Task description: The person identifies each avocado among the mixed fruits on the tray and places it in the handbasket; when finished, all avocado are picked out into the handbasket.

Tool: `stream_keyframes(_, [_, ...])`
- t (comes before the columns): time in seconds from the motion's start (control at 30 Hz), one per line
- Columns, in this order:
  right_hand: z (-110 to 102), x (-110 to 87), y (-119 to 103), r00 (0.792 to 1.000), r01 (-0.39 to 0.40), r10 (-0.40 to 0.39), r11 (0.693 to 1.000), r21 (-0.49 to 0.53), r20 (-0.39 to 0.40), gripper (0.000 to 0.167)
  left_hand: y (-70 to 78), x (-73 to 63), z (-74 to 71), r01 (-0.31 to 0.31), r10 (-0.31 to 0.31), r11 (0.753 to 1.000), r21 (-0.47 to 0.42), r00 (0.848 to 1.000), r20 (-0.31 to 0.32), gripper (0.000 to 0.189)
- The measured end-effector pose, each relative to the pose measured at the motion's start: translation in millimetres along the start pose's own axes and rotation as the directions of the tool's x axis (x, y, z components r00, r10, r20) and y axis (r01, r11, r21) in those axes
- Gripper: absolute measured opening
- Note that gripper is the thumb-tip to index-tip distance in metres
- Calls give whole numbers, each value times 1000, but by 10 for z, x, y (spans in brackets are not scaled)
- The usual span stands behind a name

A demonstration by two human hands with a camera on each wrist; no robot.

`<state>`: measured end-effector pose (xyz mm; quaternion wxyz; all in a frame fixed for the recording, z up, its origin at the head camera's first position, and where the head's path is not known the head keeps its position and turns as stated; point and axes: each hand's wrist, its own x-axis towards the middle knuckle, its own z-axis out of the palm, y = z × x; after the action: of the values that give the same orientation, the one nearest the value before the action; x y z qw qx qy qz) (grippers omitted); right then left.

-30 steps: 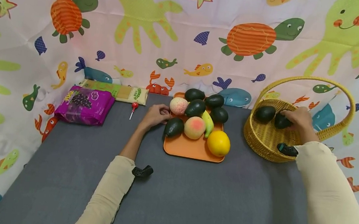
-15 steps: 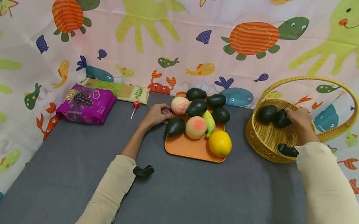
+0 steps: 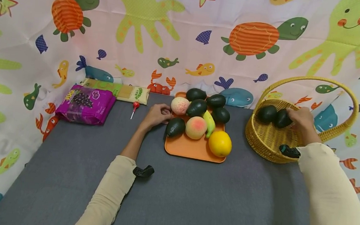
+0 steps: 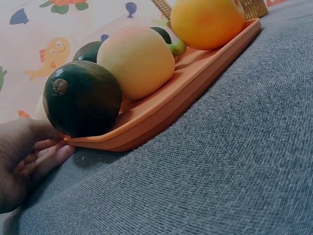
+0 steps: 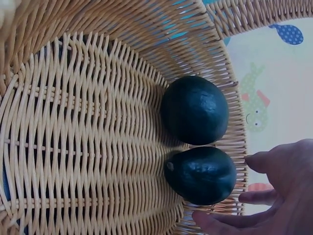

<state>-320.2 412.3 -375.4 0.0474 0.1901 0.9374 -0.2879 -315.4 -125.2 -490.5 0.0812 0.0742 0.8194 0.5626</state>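
My left hand point(image 3: 158, 116) is at the left edge of an orange tray point(image 3: 192, 150), pinching its rim in the left wrist view. On the tray lie several dark green avocados point(image 3: 175, 128), two peaches point(image 3: 196, 128), a small banana point(image 3: 209, 124) and an orange point(image 3: 220, 144). Over at the right, my right hand point(image 3: 303, 123) reaches into a yellow wicker basket point(image 3: 261, 150). Two avocados sit side by side against its far wall. The fingers are spread beside the nearer avocado point(image 5: 200, 175), apparently without gripping it; the other avocado point(image 5: 194, 110) lies just beyond.
A purple grape-print bag point(image 3: 85, 105) and a flat noodle pack point(image 3: 130, 94) lie at the back left. Close by is a red lollipop point(image 3: 135, 105). The basket's tall handle point(image 3: 314, 79) arches over its opening. A printed cloth hangs behind the grey table.
The avocado under my right hand has moved left against the other one in the basket, and the fingers have loosened from it. My left hand has stayed at the tray.
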Motion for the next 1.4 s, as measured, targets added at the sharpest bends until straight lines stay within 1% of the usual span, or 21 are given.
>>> stream_keyframes(0.07, [-2, 17, 2, 1000, 20, -20, 1000, -14, 1, 50, 1, -3, -1, 2, -2, 1000, -3, 1000, 2, 38])
stream_keyframes(0.17, [-6, 14, -7, 997, 73, -74, 997, -20, -12, 44, 4, -4, 1, 5, -5, 1000, -2, 1000, 7, 38])
stream_keyframes(0.27, [-35, -27, -46, 986, 154, -158, 986, -58, -58, 41, 3, -3, 2, 9, -9, 1000, 4, 1000, 9, 38])
stream_keyframes(0.37, [-86, -89, -133, 970, 211, -222, 971, -109, -103, 43, -1, 2, 0, 12, -12, 1000, 6, 1000, 9, 38])
stream_keyframes(0.5, [-168, -230, -294, 955, 253, -272, 954, -159, -118, 49, -3, 8, -8, 16, -16, 1000, 2, 1000, 8, 38])
stream_keyframes(0.57, [-214, -326, -375, 953, 264, -285, 948, -179, -104, 56, 4, 10, -7, 17, -17, 1000, 4, 1000, 7, 38])
stream_keyframes(0.63, [-256, -404, -446, 957, 263, -280, 947, -184, -73, 67, -1, 13, -4, 17, -17, 1000, 1, 1000, 5, 37])
stream_keyframes(0.7, [-291, -477, -520, 962, 259, -271, 947, -189, -40, 74, 2, 11, -2, 18, -18, 1000, 1, 1000, 4, 37])
stream_keyframes(0.77, [-316, -555, -594, 964, 256, -264, 947, -194, -19, 75, 2, 8, -1, 17, -17, 1000, -1, 1000, 4, 37])
stream_keyframes(0.83, [-326, -654, -675, 959, 272, -281, 940, -205, -16, 72, -1, 10, 0, 19, -19, 1000, 0, 1000, 4, 37])
stream_keyframes(1.0, [-310, -917, -857, 938, 327, -343, 924, -197, -56, 62, -8, 16, -1, 15, -15, 1000, 13, 1000, 1, 37])
stream_keyframes(1.13, [-243, -1094, -968, 921, 370, -382, 919, -136, -79, 58, -19, 17, 1, 14, -14, 1000, 16, 1000, -3, 37])
stream_keyframes(1.3, [-87, -1326, -1160, 889, 444, -449, 894, -64, -91, 51, -14, 5, 5, 15, -15, 1000, 13, 1000, -6, 37])
stream_keyframes(1.4, [27, -1497, -1303, 861, 498, -498, 867, -26, -100, 47, -4, 1, 11, 10, -10, 1000, 13, 1000, -6, 37])
